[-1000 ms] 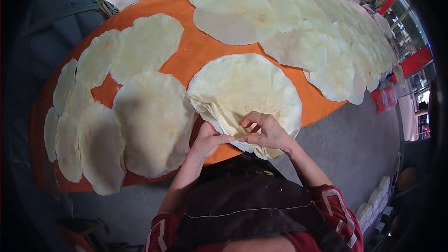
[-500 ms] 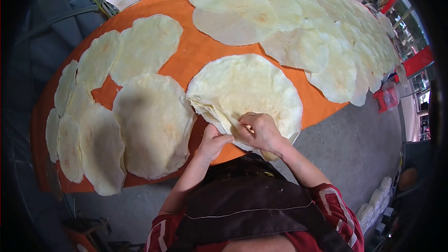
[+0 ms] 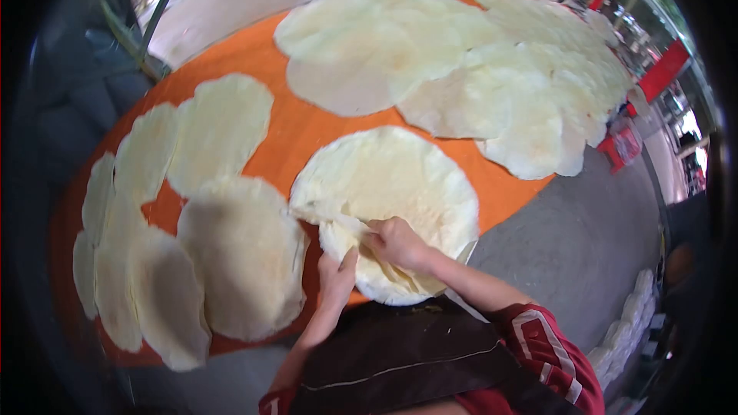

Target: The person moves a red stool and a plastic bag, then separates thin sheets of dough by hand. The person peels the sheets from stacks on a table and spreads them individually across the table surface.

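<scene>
A stack of thin, round, pale flatbread sheets (image 3: 392, 165) lies in front of me at the near edge of the orange cloth. My right hand (image 3: 401, 244) is closed in a pinch on the edge of the top flatbread sheet (image 3: 338, 219), which is peeled up and folded over along the stack's left side. Against the stack's front-left rim rests my left hand (image 3: 337, 280), thumb and fingers apart, touching the edge. Its fingertips are partly hidden. Some loose folds of sheet show below my right hand.
Another flatbread pile (image 3: 242, 261) lies close to my left, with several single sheets (image 3: 219, 134) beyond it. Many overlapping sheets (image 3: 530, 84) cover the far right of the orange cloth (image 3: 265, 54). Grey floor (image 3: 553, 230) shows past the right edge; a red stool-like object (image 3: 619, 146) stands there.
My right hand has lifted the top sheet's edge and drawn it up into a fold. My left hand has shifted along the rim. The whole view has tilted, so the table sits lower.
</scene>
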{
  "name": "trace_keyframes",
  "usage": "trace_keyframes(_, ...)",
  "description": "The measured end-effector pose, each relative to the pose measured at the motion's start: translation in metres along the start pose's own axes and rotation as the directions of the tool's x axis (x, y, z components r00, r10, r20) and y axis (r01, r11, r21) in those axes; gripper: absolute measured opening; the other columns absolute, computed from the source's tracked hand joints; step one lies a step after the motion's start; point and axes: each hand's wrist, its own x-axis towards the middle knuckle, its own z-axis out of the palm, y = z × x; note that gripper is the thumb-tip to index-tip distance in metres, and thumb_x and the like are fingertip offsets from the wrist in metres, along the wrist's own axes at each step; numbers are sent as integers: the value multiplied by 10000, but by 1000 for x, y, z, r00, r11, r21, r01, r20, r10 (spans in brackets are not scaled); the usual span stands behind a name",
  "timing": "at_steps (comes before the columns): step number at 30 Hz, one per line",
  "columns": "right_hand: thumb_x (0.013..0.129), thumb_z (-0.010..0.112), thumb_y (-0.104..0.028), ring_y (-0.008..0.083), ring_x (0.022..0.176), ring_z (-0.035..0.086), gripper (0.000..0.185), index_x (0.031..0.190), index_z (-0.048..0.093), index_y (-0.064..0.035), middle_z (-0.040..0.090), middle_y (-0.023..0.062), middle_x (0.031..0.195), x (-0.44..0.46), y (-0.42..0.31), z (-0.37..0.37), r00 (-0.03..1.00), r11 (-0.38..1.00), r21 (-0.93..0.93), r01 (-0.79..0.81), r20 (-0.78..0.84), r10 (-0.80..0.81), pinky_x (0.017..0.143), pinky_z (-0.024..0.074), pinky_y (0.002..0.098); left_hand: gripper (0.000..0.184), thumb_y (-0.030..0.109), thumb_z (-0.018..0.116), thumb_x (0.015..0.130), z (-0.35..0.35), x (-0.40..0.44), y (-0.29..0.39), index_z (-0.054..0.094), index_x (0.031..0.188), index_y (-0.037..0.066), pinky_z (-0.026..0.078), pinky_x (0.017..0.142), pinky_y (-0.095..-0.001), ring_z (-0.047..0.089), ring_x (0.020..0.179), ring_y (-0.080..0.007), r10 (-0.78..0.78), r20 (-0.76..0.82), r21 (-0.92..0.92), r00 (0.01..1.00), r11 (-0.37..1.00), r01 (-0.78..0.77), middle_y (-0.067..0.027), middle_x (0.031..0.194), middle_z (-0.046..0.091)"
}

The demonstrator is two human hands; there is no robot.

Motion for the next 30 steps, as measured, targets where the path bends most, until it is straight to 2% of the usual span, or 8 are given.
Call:
trace_keyframes(5,717,670,-208,105,691,538,221,711,621,7,610,58,752,18,62,-142,918,891,434,-135,-284,278,611,450,246,502,-45,568,716,-56,15,56,401,1187,0,430,817,-312,529,954,-210,-57,-31,-456,998,889,37,-124,1086,517)
trace_keyframes(9,664,604,55,174,743,597,78,669,569,-15,605,77,736,-12,40,-302,908,887,435,158,-416,42,748,453,286,501,-54,549,705,-112,26,67,400,1181,-17,386,865,-319,510,983,-225,-90,-101,-341,991,939,50,-108,1071,527)
trace_keyframes(10,677,609,19,179,748,596,143,815,580,-3,600,89,765,-23,18,-338,883,993,-95,64,-458,-101,715,471,301,496,-50,542,704,-122,29,67,402,1178,-19,376,873,-318,506,988,-222,-71,-109,-294,992,955,36,-103,1067,529)
trace_keyframes(14,749,591,-109,129,690,582,213,909,587,32,610,42,768,-70,-77,-400,830,981,-190,-38,-553,-75,646,469,269,509,0,516,691,-172,40,43,401,1187,-15,362,872,-305,486,1012,-207,-63,-128,-150,990,988,43,-98,1104,505)
trace_keyframes(18,772,566,-153,138,679,591,232,922,593,22,615,35,770,-74,-98,-363,716,886,-448,-123,-658,-233,640,472,271,530,23,493,684,-204,38,21,385,1200,-23,339,896,-303,458,1050,-202,-202,-19,-207,979,959,194,-106,1151,473)
trace_keyframes(22,715,507,-123,205,612,563,184,866,581,-48,563,92,648,-57,-66,-215,920,606,-775,-178,-349,-177,575,455,329,524,7,463,696,-189,19,43,366,1210,-30,294,952,-346,416,1110,-223,-30,-15,-402,999,915,21,-117,1173,459)
trace_keyframes(27,688,509,-101,253,647,572,195,864,590,-84,564,131,645,-54,21,-29,963,798,-584,149,269,17,616,460,358,536,-21,434,722,-172,25,67,311,1244,-29,254,990,-403,358,1177,-255,5,254,-488,967,864,124,-133,1240,402)
trace_keyframes(30,702,522,-115,214,635,569,172,852,586,-60,570,90,652,-25,67,-130,991,966,-236,-106,-101,84,594,456,331,570,-51,434,714,-173,36,64,282,1263,-19,250,996,-410,340,1193,-261,14,291,-506,956,851,142,-140,1274,364)
